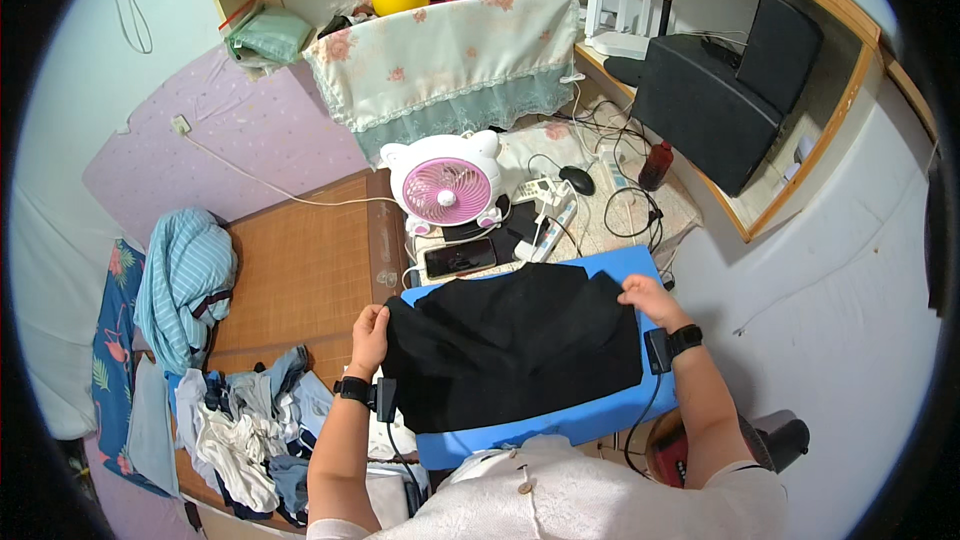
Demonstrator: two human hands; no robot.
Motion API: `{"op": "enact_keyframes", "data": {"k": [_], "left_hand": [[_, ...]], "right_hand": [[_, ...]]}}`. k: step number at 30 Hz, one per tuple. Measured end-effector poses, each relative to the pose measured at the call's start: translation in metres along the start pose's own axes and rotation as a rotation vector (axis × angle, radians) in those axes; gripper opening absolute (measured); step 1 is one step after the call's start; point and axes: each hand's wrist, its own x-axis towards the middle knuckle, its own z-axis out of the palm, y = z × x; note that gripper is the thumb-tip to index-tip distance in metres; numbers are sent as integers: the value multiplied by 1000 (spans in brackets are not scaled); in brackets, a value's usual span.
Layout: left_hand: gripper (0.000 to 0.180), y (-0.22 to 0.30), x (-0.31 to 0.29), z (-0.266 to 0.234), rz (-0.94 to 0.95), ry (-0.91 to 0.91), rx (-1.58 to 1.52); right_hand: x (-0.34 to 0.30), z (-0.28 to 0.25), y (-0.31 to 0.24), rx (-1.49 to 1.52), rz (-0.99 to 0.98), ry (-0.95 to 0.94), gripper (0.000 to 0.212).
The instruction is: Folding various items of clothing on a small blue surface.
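A black garment (515, 350) is spread over a blue board (628, 430) in front of me; its exact kind cannot be made out. My left hand (369, 338) pinches the garment's upper left corner. At the upper right, my right hand (652, 300) is closed on the opposite corner. The cloth between them lies mostly flat, with some soft folds. Each wrist wears a black strap with a small box and a cable.
Beyond the board stand a white-and-pink fan (446, 190), a phone (460, 258), power strips (548, 230) and a mouse (577, 180). A clothes heap (245, 430) and a striped blue cloth bundle (185, 285) lie on the brown mat (300, 260) to the left.
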Motion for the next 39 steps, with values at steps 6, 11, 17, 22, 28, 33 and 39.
{"op": "enact_keyframes", "data": {"k": [6, 11, 17, 22, 28, 33, 39], "left_hand": [[16, -20, 37, 5, -45, 269, -76], [17, -42, 54, 20, -168, 424, 65], [20, -78, 63, 5, -145, 369, 115], [61, -110, 47, 5, -460, 165, 458], [60, -96, -9, 6, -399, 113, 501], [56, -108, -41, 2, -404, 65, 417], [39, -48, -79, -6, -786, -135, 224]], "right_hand": [[60, -22, 34, 153, 26, 430, 10], [82, -2, 55, -127, 59, 649, 10], [91, 2, 53, -59, 48, 650, 4], [85, -2, 87, -420, 127, 673, 35], [18, 24, 108, -697, 120, 584, 39], [-30, 32, 102, -743, 179, 521, 37], [-77, 37, 87, -777, 407, 475, 40]]}}
